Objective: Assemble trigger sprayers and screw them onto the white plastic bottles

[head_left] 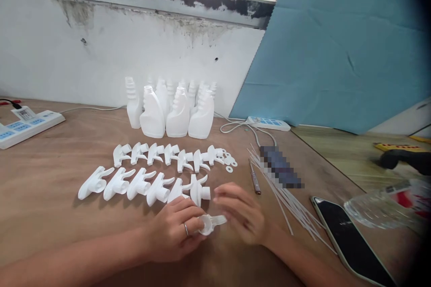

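My left hand (180,228) is closed around a white trigger spray head (208,225), its round collar facing up towards me. My right hand (240,215) is just right of it, fingers loosely bent and apart, slightly blurred; I make out nothing in them. Whether it touches the trigger tip I cannot tell. Beyond my hands, more white spray heads lie in two rows, a near row (138,183) and a far row (155,154). Small white washers (229,169) lie in a loose cluster at the right end of the far row.
Several white bottles (152,119) stand by the wall. On the right lie a screwdriver (256,180), thin white tubes (286,202), a blurred-out dark object (281,166), a phone (350,237) and a plastic water bottle (377,206). Power strips (32,128) sit left and at the back.
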### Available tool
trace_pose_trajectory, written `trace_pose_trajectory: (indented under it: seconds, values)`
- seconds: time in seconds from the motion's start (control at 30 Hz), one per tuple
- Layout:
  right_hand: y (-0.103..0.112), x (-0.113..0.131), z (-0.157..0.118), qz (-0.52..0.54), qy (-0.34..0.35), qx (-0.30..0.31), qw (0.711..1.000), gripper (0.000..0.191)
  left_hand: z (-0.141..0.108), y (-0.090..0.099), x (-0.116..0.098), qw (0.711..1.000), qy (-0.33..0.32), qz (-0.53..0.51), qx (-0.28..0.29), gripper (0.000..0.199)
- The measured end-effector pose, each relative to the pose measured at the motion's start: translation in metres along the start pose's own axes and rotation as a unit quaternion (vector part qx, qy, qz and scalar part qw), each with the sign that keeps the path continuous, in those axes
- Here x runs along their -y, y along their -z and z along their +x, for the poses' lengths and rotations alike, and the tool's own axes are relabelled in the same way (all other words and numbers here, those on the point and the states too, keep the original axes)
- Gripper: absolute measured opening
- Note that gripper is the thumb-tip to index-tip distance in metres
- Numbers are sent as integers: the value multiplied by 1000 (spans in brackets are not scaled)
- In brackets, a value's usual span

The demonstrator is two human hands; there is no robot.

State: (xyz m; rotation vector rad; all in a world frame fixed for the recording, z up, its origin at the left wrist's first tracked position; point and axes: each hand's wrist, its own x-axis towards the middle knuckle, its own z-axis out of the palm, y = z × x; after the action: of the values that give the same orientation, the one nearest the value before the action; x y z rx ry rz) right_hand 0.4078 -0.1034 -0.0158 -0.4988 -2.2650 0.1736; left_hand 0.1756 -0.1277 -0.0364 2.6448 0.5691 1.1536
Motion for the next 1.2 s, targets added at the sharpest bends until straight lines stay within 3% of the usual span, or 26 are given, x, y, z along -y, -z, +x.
trace_pose_trajectory:
  seconds: [0.1, 0.17, 0.27, 0.33, 0.4, 0.47, 0.7, 1.03, 1.2]
  values:
    - [32, -20, -5, -172, -101, 7, 980, 15, -2, 0, 1, 999, 19, -28, -8, 17]
    - [57, -33, -21, -285, -254, 23, 924, 16, -5, 1, 1, 998, 53, -42, -8, 26]
    - [88, -42, -57, -349, -462, 74, 812, 22, -10, 2, 1, 991, 114, -71, 2, 37]
    - [99, -40, -80, -349, -531, 97, 766, 25, -12, 3, 2, 988, 134, -76, 15, 43]
    - [103, -35, -94, -336, -566, 114, 744, 27, -12, 3, 2, 989, 134, -63, 24, 48]
    - [102, -32, -100, -318, -575, 130, 743, 25, -11, 4, 2, 991, 120, -48, 28, 47]
    - [95, -43, -104, -262, -549, 150, 779, 20, -8, 6, 0, 995, 91, -35, 34, 34]
    - [97, -43, -92, -221, -616, 63, 753, 10, -8, 7, 1, 994, 97, -43, 30, 36]
    - [102, -46, -89, -195, -625, 68, 753, 12, -8, 7, 0, 992, 111, -52, 29, 37]
